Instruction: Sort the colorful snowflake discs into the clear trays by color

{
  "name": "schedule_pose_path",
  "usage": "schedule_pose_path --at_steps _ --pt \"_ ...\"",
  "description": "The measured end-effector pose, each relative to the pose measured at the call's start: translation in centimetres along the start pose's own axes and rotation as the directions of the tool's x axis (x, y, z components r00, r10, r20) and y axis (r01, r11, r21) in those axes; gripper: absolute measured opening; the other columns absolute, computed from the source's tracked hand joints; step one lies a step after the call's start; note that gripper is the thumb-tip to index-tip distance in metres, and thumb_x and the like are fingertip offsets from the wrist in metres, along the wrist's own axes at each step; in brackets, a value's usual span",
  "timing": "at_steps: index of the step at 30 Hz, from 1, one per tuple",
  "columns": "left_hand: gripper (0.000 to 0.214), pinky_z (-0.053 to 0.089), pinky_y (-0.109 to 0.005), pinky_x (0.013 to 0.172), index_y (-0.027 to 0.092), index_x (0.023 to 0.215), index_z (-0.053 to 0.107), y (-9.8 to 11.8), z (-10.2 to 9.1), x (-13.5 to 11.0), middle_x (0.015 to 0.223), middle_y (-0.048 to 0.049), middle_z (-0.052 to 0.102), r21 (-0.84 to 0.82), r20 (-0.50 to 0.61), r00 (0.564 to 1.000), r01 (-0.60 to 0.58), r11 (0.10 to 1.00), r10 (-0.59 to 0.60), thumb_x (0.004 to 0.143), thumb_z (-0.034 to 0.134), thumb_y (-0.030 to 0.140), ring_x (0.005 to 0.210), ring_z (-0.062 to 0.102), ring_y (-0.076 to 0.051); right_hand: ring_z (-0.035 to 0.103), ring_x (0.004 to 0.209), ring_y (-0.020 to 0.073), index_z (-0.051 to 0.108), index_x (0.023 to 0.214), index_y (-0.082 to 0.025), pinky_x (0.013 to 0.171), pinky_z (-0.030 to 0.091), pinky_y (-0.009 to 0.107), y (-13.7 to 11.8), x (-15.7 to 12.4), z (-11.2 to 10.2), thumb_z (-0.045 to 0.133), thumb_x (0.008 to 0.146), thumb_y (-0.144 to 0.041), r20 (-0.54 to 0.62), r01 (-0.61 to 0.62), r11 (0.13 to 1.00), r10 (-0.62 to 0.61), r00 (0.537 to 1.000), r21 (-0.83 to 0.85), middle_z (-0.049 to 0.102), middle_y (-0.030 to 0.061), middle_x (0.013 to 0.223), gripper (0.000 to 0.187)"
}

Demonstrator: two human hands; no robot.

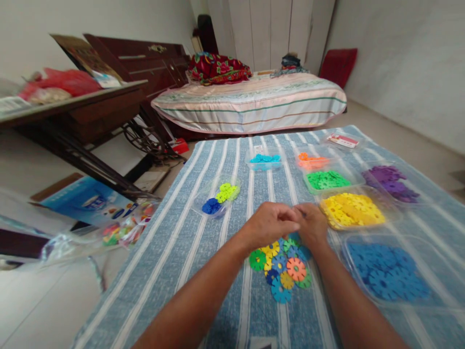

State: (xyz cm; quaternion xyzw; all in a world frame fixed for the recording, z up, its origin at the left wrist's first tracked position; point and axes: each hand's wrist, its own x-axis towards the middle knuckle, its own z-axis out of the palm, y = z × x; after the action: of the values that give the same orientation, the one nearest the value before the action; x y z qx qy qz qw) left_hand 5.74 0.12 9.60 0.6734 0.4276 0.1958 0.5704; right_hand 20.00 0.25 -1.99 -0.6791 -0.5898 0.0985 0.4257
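My left hand (271,222) and my right hand (313,224) meet above the striped cloth, fingers pinched together and fingertips touching or nearly so. Whatever is between them is hidden by the fingers. Just below lies a loose pile of notched plastic discs, including a green disc (257,260), a salmon disc (296,269), a mustard disc (286,280) and a blue disc (281,290). Part of the pile is covered by my hands. Yellow discs (352,209) fill a clear tub right beside my right hand.
More clear tubs hold blue discs (390,271), purple discs (392,183), green discs (327,180), orange discs (311,161) and light blue discs (266,160). Dark blue discs (211,206) share a tub with lime discs (227,192) at left. Beyond stands a bed (250,106).
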Motion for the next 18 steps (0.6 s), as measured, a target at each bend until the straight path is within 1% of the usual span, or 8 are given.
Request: schedule_pose_path --at_steps 2,4,6,8,10,12,14,18 --pt "0.01 0.037 -0.02 0.053 0.014 0.07 0.062 -1.9 -1.3 -0.6 0.057 0.0034 0.053 0.284 -0.051 0.998 0.052 0.957 -0.038 0.067 0.06 0.023 0.054 0.049 -0.009 0.052 0.072 0.0167 0.066 0.071 -0.018 0.067 0.036 0.027 -0.1 0.2 0.1 0.044 0.078 -0.035 0.003 0.009 1.0 -0.009 1.0 -0.003 0.062 0.0034 0.072 0.029" --pt "0.011 0.037 -0.021 0.056 0.015 0.072 0.064 -3.5 -2.0 -1.3 0.062 0.0024 0.055 0.509 -0.069 0.996 0.082 0.857 -0.055 0.066 0.061 0.023 0.059 0.051 -0.01 0.053 0.073 0.0172 0.066 0.071 -0.018 0.069 0.036 0.028 0.0 0.3 0.2 0.044 0.079 -0.035 0.005 0.022 1.0 -0.022 1.0 -0.01 0.063 0.0038 0.073 0.028" --pt "0.014 0.037 -0.022 0.059 0.018 0.077 0.065 -4.7 -2.1 -2.0 0.07 0.0011 0.058 0.659 -0.072 0.997 0.079 0.748 -0.041 0.065 0.062 0.026 0.065 0.052 -0.012 0.053 0.073 0.0174 0.066 0.071 -0.018 0.069 0.036 0.028 0.1 0.3 0.3 0.045 0.079 -0.034 0.005 0.028 0.999 -0.028 1.0 -0.017 0.063 0.0036 0.073 0.028" --pt "0.017 0.037 -0.023 0.062 0.02 0.08 0.065 -5.2 -1.8 -2.4 0.076 -0.0001 0.058 0.742 -0.072 0.997 0.065 0.667 -0.018 0.065 0.063 0.028 0.069 0.053 -0.014 0.053 0.073 0.0174 0.066 0.071 -0.019 0.069 0.036 0.028 0.3 0.3 0.3 0.045 0.079 -0.034 0.005 0.03 0.999 -0.03 1.0 -0.02 0.063 0.0034 0.073 0.027" --pt "0.017 0.037 -0.023 0.062 0.021 0.081 0.065 -5.4 -1.5 -2.6 0.079 -0.0007 0.058 0.772 -0.068 0.998 0.059 0.633 -0.011 0.066 0.062 0.029 0.072 0.053 -0.015 0.054 0.074 0.0176 0.066 0.071 -0.019 0.069 0.037 0.028 0.4 0.3 0.4 0.045 0.079 -0.034 0.005 0.033 0.999 -0.033 0.999 -0.024 0.063 0.0033 0.073 0.027" --pt "0.017 0.037 -0.023 0.062 0.021 0.081 0.065 -5.4 -1.3 -2.6 0.079 -0.0006 0.058 0.764 -0.064 0.998 0.057 0.643 -0.013 0.067 0.062 0.028 0.072 0.054 -0.015 0.054 0.074 0.0177 0.066 0.071 -0.019 0.069 0.037 0.028 0.4 0.3 0.4 0.045 0.079 -0.035 0.005 0.036 0.999 -0.035 0.999 -0.026 0.063 0.0033 0.073 0.027" --pt "0.017 0.037 -0.022 0.061 0.02 0.08 0.064 -5.5 -1.3 -2.5 0.078 -0.0002 0.058 0.732 -0.069 0.997 0.068 0.678 -0.025 0.065 0.063 0.027 0.072 0.053 -0.015 0.054 0.074 0.0178 0.066 0.071 -0.019 0.069 0.037 0.028 0.4 0.3 0.4 0.045 0.08 -0.035 0.006 0.037 0.999 -0.037 0.999 -0.025 0.063 0.0034 0.073 0.027" --pt "0.015 0.035 -0.02 0.056 0.017 0.074 0.061 -5.7 -1.6 -2.4 0.069 0.0024 0.057 0.611 -0.102 0.992 0.123 0.782 -0.076 0.061 0.065 0.021 0.064 0.051 -0.012 0.054 0.074 0.0177 0.066 0.071 -0.019 0.07 0.037 0.028 0.2 0.3 0.3 0.045 0.08 -0.034 0.01 0.036 0.999 -0.036 0.999 -0.006 0.063 0.0035 0.073 0.027"
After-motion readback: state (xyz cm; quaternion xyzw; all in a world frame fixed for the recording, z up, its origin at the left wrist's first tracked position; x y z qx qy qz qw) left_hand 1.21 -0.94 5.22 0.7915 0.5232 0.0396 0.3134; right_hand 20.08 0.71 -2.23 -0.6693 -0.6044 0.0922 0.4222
